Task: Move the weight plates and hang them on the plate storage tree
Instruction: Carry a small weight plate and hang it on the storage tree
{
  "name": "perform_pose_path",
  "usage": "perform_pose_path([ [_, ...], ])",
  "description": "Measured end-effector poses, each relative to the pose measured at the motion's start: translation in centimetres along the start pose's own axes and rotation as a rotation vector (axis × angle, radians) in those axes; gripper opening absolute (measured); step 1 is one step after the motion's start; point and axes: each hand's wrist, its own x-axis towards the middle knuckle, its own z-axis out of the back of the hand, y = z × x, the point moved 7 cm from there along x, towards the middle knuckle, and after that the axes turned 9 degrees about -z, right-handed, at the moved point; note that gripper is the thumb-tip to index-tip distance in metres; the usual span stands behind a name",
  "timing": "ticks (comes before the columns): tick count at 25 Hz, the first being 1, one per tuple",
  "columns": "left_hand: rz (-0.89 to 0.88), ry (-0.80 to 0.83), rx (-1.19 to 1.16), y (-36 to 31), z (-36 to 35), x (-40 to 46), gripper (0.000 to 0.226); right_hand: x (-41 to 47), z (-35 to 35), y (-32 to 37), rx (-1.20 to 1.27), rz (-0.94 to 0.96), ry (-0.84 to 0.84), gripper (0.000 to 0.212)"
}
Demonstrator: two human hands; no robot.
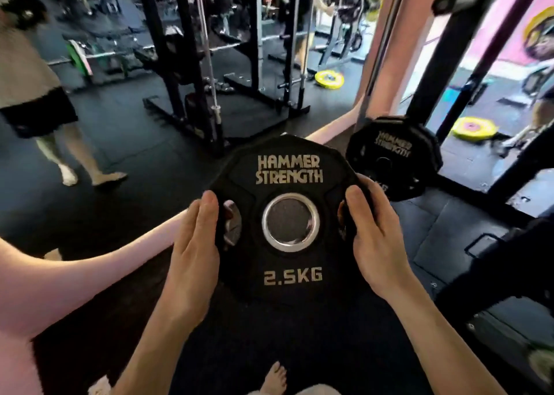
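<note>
A black 2.5 kg weight plate (287, 262) marked HAMMER STRENGTH fills the middle of the view, held flat-on toward me. My left hand (195, 244) grips its left edge, fingers at the left grip slot. My right hand (374, 232) grips its right edge. A second black Hammer Strength plate (389, 148) hangs just behind and to the right, on a peg of a black upright frame (467, 74). The peg itself is hidden by that plate.
A pink frame beam (90, 274) slants across the left, from lower left up toward the hanging plate. A person in black shorts (39, 115) walks at far left. Black racks (192, 74) stand behind. Yellow plates (329, 79) lie on the black rubber floor. My bare foot (274, 376) shows below.
</note>
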Motion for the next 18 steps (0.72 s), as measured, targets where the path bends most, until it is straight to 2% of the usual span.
perform_pose_path([
  [3,-0.029,0.127,-0.029,-0.3,-4.0,8.0,0.036,4.2,2.1,2.5,-0.053,0.083,-0.204,0.025],
  [7,-0.048,0.313,-0.106,-1.7,-10.1,15.4,0.051,7.8,5.2,6.3,-0.141,0.145,-0.437,0.024],
  [11,-0.140,0.431,-0.133,-4.7,-16.2,22.2,0.056,10.8,7.5,10.5,-0.226,0.241,-0.630,0.025],
  [14,-0.159,0.472,-0.243,-6.6,-19.8,26.6,0.041,13.6,8.1,13.6,-0.254,0.341,-0.709,0.025],
  [18,-0.299,0.553,-0.309,-9.9,-23.9,32.7,0.069,17.9,8.1,18.0,-0.279,0.466,-0.787,0.022],
])
